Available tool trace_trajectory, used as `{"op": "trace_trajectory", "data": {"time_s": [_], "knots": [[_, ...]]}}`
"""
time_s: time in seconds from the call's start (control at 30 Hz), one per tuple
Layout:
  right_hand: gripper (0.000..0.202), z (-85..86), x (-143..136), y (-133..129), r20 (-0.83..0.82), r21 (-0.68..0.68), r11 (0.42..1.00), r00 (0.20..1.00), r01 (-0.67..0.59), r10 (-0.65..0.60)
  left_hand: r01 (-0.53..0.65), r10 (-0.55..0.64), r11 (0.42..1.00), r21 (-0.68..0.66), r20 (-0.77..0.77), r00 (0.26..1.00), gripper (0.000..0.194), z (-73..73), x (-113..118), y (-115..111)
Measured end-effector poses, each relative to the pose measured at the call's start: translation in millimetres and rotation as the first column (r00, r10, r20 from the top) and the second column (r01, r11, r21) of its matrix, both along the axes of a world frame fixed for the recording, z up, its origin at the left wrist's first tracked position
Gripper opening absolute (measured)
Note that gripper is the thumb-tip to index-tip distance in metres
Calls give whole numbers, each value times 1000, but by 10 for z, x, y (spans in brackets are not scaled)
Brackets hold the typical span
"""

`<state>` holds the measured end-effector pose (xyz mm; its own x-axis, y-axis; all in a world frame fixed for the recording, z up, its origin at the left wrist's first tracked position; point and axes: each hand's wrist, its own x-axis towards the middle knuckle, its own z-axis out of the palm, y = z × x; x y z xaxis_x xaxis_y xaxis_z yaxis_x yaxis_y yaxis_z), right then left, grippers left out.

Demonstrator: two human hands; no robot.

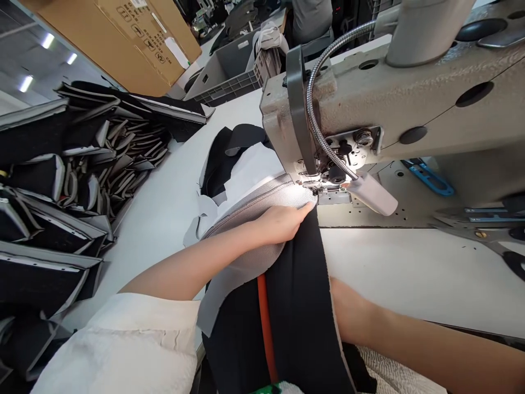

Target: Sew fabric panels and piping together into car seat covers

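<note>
A grey ribbed fabric piece [256,205] with a stitched seam runs up to the needle area of a sewing machine [324,164]. My left hand [281,223] grips its edge close to the presser foot, index finger stretched toward the foot; the thumb is hidden. Joined to the grey piece, a black fabric panel [301,295] with an orange stripe [266,323] hangs toward me. My right hand [338,290] reaches beneath this panel's right edge. Only the wrist and forearm show, so its fingers are hidden. White and black layers bunch up behind the grey piece.
Stacks of black and grey sewn pieces [118,142] lie along the left. A cardboard box [143,44] and a grey crate [229,71] stand behind. Blue thread snips [429,176] and scissors [479,232] lie at the right. Beyond the crate sits a person [311,22].
</note>
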<state>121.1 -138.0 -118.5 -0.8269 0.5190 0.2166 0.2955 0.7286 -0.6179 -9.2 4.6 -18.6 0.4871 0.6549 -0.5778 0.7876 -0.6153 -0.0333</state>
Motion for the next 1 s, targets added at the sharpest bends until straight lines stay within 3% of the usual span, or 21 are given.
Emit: {"op": "trace_trajectory", "data": {"time_s": [0.1,0.23,0.4,0.5,0.63,0.87,1.0], "knots": [[24,138,441,204,-16,151,988,999,-26,29,-3,3,1000,-7,25,1000,57,-16,-38,16],[22,347,789,597,7,419,897,988,140,-157,9,-10,999,37,29,1000,61,-56,-15,-36],[62,285,489,777,104,450,892,995,-45,-2,24,-22,996,89,-26,999,67,-87,19,-93],[59,199,435,763,149,473,877,989,-78,7,38,-37,997,71,-17,999,71,-75,-38,-40],[56,189,566,772,161,531,844,987,-69,-20,54,-53,998,32,-18,998,68,-27,-79,45],[50,197,428,694,86,566,824,992,26,-90,3,-3,1000,10,-46,999,66,31,39,26],[42,198,488,642,77,621,783,993,27,-95,-20,21,1000,20,-44,999,64,13,72,-8]]}}
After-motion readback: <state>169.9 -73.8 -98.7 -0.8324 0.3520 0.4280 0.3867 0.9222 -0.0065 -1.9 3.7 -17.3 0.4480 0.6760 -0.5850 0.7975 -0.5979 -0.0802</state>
